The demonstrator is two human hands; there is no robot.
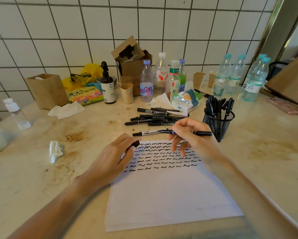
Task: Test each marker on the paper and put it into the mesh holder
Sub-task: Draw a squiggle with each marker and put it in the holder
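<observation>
My right hand (pixel 188 135) pinches a marker (pixel 200 133), its long axis lying left to right above the paper (pixel 170 195), bare tip to the left. My left hand (pixel 117 157) is closed on its cap (pixel 136 144), near left of that tip. The holder (pixel 219 121) stands just right, nearest my right hand.

— What sort of place is this?
— A break corner or pantry counter, most likely: white tiled wall (pixel 162 23), stained stone countertop (pixel 93 128), water bottles (pixel 239 75), paper cups (pixel 198 79), a soap pump bottle (pixel 107 87).
</observation>
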